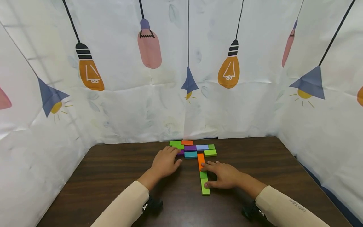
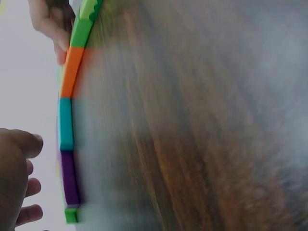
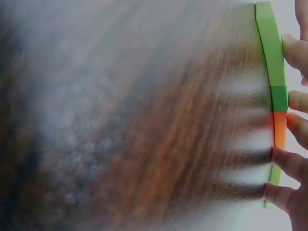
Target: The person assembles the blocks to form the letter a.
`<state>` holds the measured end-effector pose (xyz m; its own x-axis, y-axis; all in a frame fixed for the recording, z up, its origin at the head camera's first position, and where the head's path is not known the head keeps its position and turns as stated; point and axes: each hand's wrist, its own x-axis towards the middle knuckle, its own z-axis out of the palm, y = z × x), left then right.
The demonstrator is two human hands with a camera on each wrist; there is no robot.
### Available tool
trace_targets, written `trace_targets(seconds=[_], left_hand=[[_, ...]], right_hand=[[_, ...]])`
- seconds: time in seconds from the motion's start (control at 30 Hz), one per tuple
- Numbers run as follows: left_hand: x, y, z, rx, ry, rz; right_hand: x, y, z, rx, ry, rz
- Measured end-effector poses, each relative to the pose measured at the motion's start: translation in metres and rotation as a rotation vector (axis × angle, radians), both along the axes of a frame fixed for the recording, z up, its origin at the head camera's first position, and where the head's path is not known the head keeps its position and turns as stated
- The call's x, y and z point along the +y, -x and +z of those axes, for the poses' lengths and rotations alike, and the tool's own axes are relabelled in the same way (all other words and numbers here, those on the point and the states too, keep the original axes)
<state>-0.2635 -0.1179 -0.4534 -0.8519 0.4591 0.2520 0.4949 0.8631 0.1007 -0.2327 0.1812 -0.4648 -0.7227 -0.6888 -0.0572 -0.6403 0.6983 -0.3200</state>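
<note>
Flat coloured blocks lie on the brown table in joined rows. My left hand (image 1: 165, 161) reaches over the left end of the near row, fingertips right at a purple block (image 1: 181, 152) that they partly cover. Beside that sits a teal block (image 1: 191, 155). A column runs toward me from there: an orange block (image 1: 200, 157), a darker green block (image 1: 203, 175) and a light green block (image 1: 205, 191). My right hand (image 1: 224, 176) lies at the column's right side with fingers spread, its forefinger on the orange block and thumb on the light green one.
Behind the near row are another purple block (image 1: 190, 148), a pale blue block (image 1: 202, 147), a red-orange block (image 1: 187, 142) and several green ones. A light green block (image 1: 210, 153) lies right of the column's top. A lamp-patterned cloth (image 1: 158, 107) hangs along the table's (image 1: 119, 176) far edge.
</note>
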Motion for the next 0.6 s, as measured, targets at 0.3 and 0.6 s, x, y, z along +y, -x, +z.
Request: trace_targets(seconds=[0.3, 0.6], left_hand=[[0.002, 0.014, -0.004, -0.123, 0.017, 0.055], [-0.003, 0.02, -0.009, -0.176, 0.026, 0.102]], right_hand=[[0.001, 0.001, -0.003, -0.014, -0.002, -0.01], [0.001, 0.002, -0.003, -0.007, -0.001, -0.011]])
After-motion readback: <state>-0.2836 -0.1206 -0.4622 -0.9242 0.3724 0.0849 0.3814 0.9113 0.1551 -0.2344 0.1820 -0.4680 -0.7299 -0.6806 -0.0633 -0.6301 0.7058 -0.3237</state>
